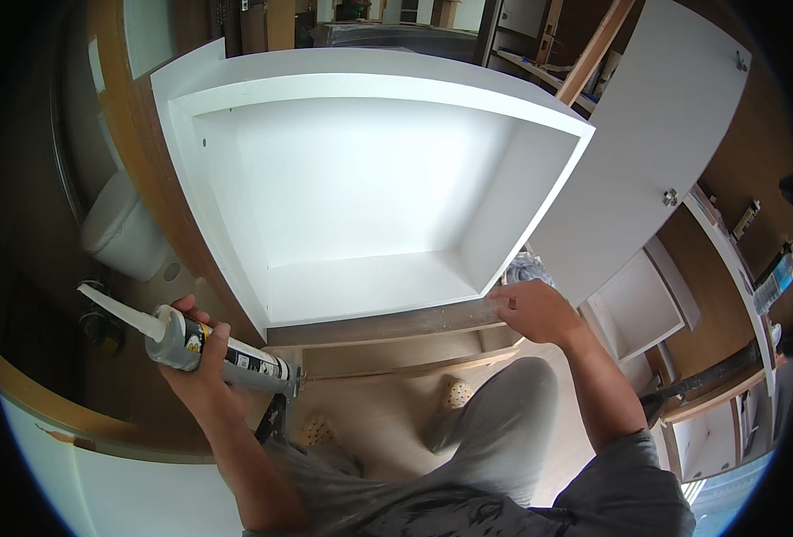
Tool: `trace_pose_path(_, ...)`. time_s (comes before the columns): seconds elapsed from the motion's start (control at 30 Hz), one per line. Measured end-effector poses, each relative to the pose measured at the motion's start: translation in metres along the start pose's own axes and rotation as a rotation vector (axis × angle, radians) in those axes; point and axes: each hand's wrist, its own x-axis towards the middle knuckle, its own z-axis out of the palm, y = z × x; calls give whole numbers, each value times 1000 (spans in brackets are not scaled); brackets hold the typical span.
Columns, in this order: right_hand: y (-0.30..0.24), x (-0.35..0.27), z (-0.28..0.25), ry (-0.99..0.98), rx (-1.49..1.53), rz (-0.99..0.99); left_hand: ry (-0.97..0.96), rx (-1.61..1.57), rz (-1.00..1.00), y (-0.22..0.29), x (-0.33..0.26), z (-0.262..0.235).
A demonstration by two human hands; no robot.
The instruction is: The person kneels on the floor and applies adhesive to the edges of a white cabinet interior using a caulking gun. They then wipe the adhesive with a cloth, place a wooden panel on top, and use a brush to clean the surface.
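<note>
Head view: left hand [201, 362] wraps around a tilted cartridge [255, 365]; right hand [537, 311] bends inward beside the cabinet [351, 179], grip unclear.

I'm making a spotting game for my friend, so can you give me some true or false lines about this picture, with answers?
1. The left hand holds a tube. True.
2. The right hand is by the lower right corner of the open box. True.
3. The box is bright red inside. False: it is white.
4. The nozzle points at the right hand. False: the nozzle points left, away from that hand.
5. The shoes look yellowish and spotted. True.
</note>
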Motion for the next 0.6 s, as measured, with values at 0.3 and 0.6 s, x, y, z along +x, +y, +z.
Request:
trace_pose_path(0.3,119,14,79,406,2,477,-569,-348,-2,29,-29,27)
trace_pose_path(0.6,133,27,100,555,122,346,-576,-354,-19,35,-42,37)
